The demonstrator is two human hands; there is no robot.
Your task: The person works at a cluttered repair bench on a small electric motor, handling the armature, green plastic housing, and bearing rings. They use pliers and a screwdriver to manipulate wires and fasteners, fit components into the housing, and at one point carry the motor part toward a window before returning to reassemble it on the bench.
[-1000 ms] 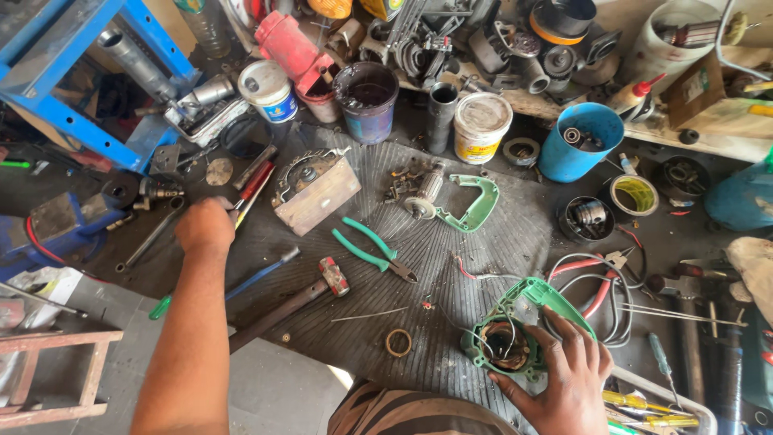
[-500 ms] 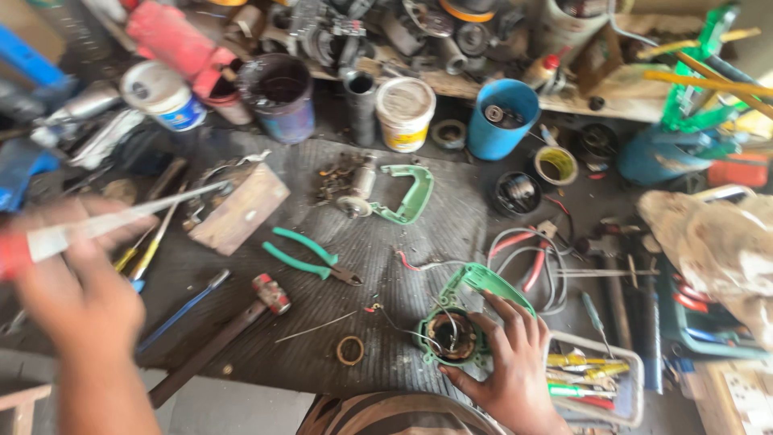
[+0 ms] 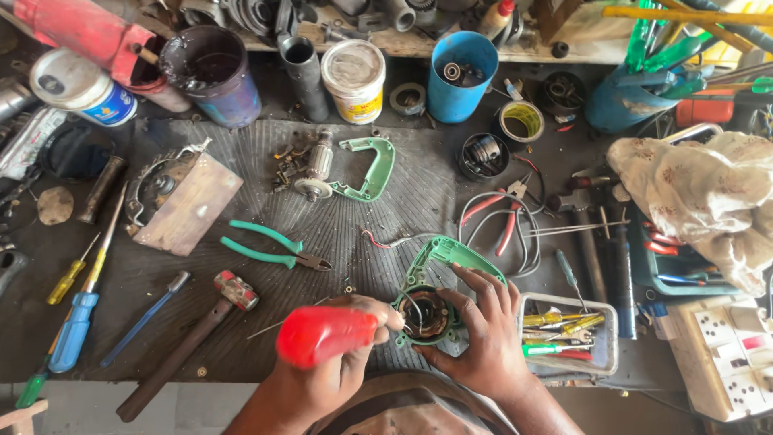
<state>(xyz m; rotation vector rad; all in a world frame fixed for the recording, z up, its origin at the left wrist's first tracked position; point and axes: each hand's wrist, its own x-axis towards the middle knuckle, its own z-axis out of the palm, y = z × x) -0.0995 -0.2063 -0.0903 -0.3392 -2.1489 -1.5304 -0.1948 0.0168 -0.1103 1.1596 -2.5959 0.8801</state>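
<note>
Green housing: a green plastic tool housing [image 3: 439, 294] with a round motor opening sits at the near edge of the ribbed mat [image 3: 266, 161], right of its middle.
Right hand: the right hand [image 3: 483, 338] wraps the housing's right side, fingers spread narrowly over the rim, pinning it down.
Left hand: the left hand [image 3: 338, 354] is closed around a red-handled screwdriver [image 3: 322, 334], its tip aimed into the opening.
Handling: likely light and stiff but brittle at thin edges; loose wires [image 3: 394, 240] trail from it, so best gripped by the thick outer shell, away from the wires.
Near things: green pliers [image 3: 270, 248] and a hammer [image 3: 189, 342] lie to the left; a clear tray [image 3: 600, 306] of screwdrivers sits just right of the right hand.
Far edge: 1 blue cup [image 3: 459, 76] and 1 white tub [image 3: 354, 80].
</note>
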